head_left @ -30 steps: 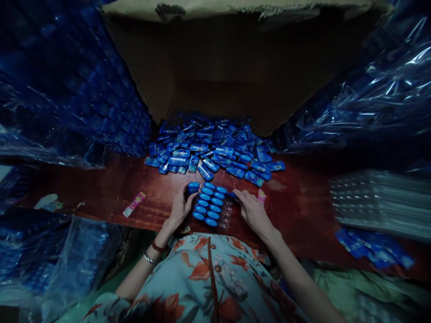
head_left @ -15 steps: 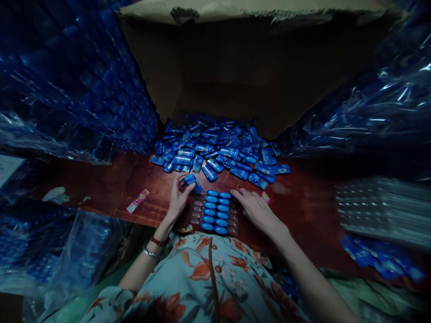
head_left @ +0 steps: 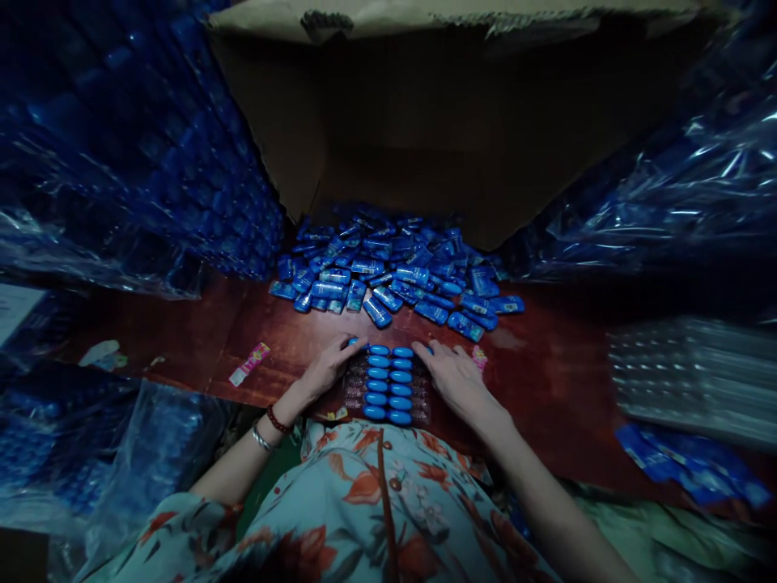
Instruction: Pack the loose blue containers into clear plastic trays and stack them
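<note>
- Clear plastic tray (head_left: pixel 354 393) on the worktop (head_left: pixel 546 372): two middle columns of blue containers (head_left: pixel 376 387), cells likely keeping them aligned.
- Left hand (head_left: pixel 326 368), tray's far-left corner: grip seemingly clamped on one end container (head_left: pixel 355 342).
- Right hand (head_left: pixel 458 376), far-right corner: I can't tell its grip from my feed.
- Loose pile (head_left: pixel 413 275) beyond the tray, probably for reach.

A floral teal top (head_left: pixel 358 490), dark-red beaded bracelet (head_left: pixel 277 419) and silver bangle (head_left: pixel 261 440) are worn.
</note>
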{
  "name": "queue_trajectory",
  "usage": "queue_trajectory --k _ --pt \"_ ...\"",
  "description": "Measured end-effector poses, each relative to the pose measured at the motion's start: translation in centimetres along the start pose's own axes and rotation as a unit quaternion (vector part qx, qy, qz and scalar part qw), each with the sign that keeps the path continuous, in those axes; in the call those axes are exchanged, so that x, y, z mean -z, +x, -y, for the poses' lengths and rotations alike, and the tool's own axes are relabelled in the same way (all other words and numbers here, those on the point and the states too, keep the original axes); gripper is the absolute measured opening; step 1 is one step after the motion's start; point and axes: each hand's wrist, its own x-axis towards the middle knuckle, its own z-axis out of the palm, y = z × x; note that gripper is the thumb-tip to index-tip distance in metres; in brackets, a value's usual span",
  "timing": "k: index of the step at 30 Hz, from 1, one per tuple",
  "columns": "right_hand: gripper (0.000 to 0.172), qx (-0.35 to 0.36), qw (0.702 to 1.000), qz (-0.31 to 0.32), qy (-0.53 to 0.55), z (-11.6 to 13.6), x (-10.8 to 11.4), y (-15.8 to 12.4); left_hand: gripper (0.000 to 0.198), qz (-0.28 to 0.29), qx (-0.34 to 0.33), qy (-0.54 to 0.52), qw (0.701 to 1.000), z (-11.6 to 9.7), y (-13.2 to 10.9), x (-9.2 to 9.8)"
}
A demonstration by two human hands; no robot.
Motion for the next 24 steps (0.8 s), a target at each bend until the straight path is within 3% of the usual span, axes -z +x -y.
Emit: queue_trajectory --k 4,8,11,14,16,20,24 --pt "0.048 0.0 0.999 -0.014 0.032 -0.6 0.0 0.0 0.039 0.007 -0.018 -0.007 1.0 0.6 0.9 0.4" --pt "0.04 0.036 0.989 -0.036 0.137 -2.3 0.8 0.1 0.032 0.027 0.023 -0.07 0.997 0.1 1.9 1.4" --pt "0.038 0.036 0.976 -0.098 0.19 -2.9 1.6 2.3 0.031 -0.022 0.084 -0.127 0.988 -0.6 3.0 2.2" --pt "0.034 0.035 0.98 -0.119 0.156 -2.2 2.1 6.0 0.027 -0.084 0.123 -0.158 0.976 -0.6 5.4 2.6" --pt "0.037 0.043 0.99 -0.097 0.092 -1.2 2.2 8.3 0.023 -0.039 0.105 -0.151 0.982 -0.1 7.5 2.7" --pt "0.043 0.052 0.997 -0.061 0.017 0.2 2.3 11.1 0.022 0.14 0.044 -0.073 0.987 1.5 11.1 2.2" --pt "0.039 0.06 0.997 -0.048 0.016 -0.7 2.6 11.5 0.05 0.196 0.046 0.039 0.979 2.5 12.7 0.7"
